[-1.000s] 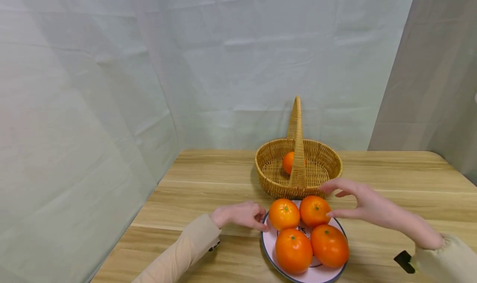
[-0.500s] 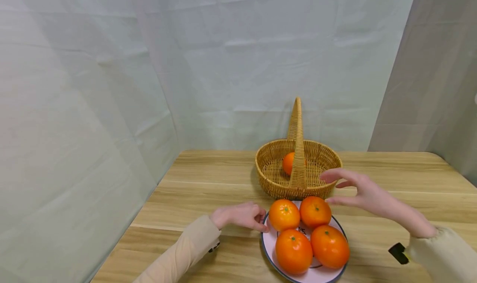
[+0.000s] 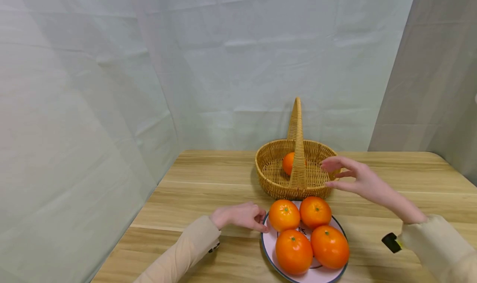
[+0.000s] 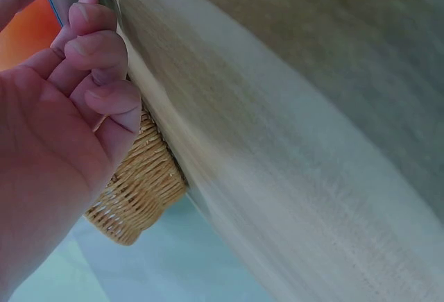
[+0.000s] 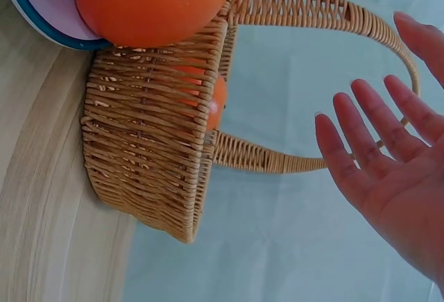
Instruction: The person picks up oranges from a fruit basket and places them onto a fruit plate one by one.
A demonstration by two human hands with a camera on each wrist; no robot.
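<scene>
My left hand pinches the left rim of a pink, dark-edged plate, its thumb over the edge and the other fingers curled in the left wrist view. Several oranges sit on this plate. My right hand hangs above the right side of a wicker basket, with nothing in it. Its fingers are spread and relaxed, as the right wrist view shows. Inside the basket lies one orange, partly hidden behind the tall handle.
The basket stands directly behind the plate on a wooden table. Pale cloth hangs behind the table and along its left side. Near the right cuff is a small black piece.
My right hand has risen from beside the back right orange, moving up and away to the basket's right side. The left hand, plate and oranges stay as they were.
</scene>
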